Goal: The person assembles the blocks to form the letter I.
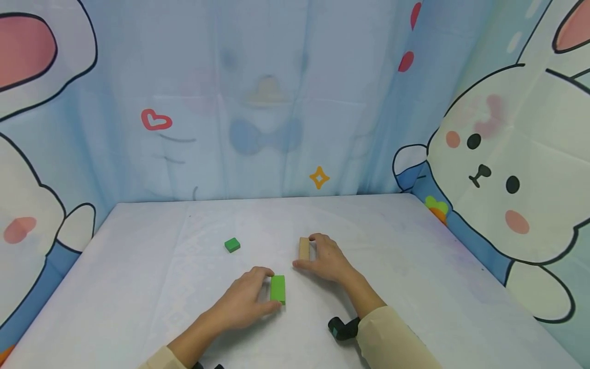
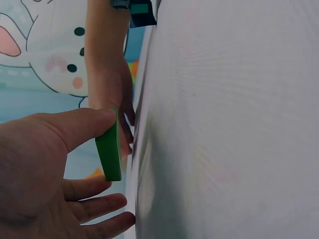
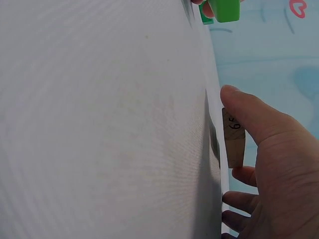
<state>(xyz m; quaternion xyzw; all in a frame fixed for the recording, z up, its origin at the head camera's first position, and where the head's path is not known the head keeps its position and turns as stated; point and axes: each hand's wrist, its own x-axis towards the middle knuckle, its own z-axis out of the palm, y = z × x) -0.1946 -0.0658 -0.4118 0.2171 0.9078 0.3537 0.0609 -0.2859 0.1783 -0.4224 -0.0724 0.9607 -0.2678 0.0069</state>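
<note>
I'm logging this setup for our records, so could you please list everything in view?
Green block: one, bright green, pinched in the left grip
Small green block: one, green, on the table beyond the left grip
Wooden block: one, light tan, pinched in the right grip
Table: one, white-topped, beneath the arms
Backdrop: one, mostly blue with cartoon prints, behind and beside the table
Wrist devices: two, black, one by each sleeve, the left mostly cut off
Sleeves: two, beige, bottom of the head view
Left grip: one, bare, left of centre
Right grip: one, bare, right of centre
</note>
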